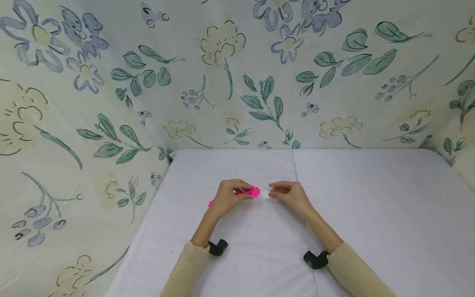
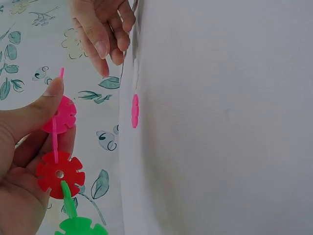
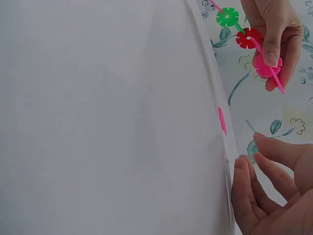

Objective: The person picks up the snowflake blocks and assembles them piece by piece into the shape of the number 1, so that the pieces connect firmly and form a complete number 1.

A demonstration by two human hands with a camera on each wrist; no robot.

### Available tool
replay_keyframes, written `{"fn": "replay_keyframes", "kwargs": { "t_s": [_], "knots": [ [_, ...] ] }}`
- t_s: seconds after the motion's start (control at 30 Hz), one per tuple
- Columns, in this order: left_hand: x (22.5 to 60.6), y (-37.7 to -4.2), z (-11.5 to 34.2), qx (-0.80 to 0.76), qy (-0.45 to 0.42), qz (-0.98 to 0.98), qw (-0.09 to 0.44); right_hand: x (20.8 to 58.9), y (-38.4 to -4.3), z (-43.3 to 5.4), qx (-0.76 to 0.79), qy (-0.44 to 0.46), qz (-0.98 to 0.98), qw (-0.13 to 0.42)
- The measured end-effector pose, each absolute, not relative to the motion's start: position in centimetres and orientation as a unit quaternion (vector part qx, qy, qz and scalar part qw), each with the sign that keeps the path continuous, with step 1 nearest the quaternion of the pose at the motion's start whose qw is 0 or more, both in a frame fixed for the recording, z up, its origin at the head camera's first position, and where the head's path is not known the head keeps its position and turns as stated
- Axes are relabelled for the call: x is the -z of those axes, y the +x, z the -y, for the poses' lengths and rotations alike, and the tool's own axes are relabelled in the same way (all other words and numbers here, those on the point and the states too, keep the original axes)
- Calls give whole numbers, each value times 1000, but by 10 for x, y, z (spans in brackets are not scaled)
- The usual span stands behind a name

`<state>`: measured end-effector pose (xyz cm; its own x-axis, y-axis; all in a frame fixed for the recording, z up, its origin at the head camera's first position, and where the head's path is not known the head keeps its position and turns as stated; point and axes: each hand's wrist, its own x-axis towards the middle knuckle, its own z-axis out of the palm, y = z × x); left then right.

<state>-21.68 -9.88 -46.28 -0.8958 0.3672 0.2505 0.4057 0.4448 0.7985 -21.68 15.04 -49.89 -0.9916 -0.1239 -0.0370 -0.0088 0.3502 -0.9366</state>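
My left hand (image 1: 226,200) pinches a chain of notched plastic snowflake discs between thumb and fingers. In the left wrist view the chain shows a pink disc (image 2: 65,115) at the fingers, then a red disc (image 2: 60,175) and a green disc (image 2: 80,226) below. My right hand (image 3: 274,191) is near the white disc (image 1: 264,193), its thumb apart from its loosely bent fingers and nothing visible between them. A separate pink disc (image 2: 135,111) lies on the white cloth beside the white one, seen nearly edge-on in the wrist views.
A white cloth (image 1: 356,214) covers the table. Behind and to the left hangs a floral curtain (image 1: 208,111). Each wrist wears a black mount, such as the left one (image 1: 219,247), over beige sleeves (image 1: 356,268).
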Motion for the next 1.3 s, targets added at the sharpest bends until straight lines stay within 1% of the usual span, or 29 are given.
{"fn": "replay_keyframes", "kwargs": {
  "t_s": [0.3, 0.5, 0.73, 1.03, 1.3],
  "knots": [
    [465, -217, 107, 475, -216, 853, 0, 502, -226, -144, 566, -51, -819, 74],
    [466, -216, 107, 481, -210, 851, -2, 502, -228, -140, 541, -55, -836, 70],
    [466, -216, 105, 485, -212, 849, -6, 503, -229, -137, 481, -60, -873, 52],
    [467, -217, 103, 486, -214, 847, -1, 496, -224, -131, 426, -72, -899, 63],
    [466, -217, 102, 484, -219, 847, 2, 493, -219, -139, 436, -105, -892, 63]
  ]
}}
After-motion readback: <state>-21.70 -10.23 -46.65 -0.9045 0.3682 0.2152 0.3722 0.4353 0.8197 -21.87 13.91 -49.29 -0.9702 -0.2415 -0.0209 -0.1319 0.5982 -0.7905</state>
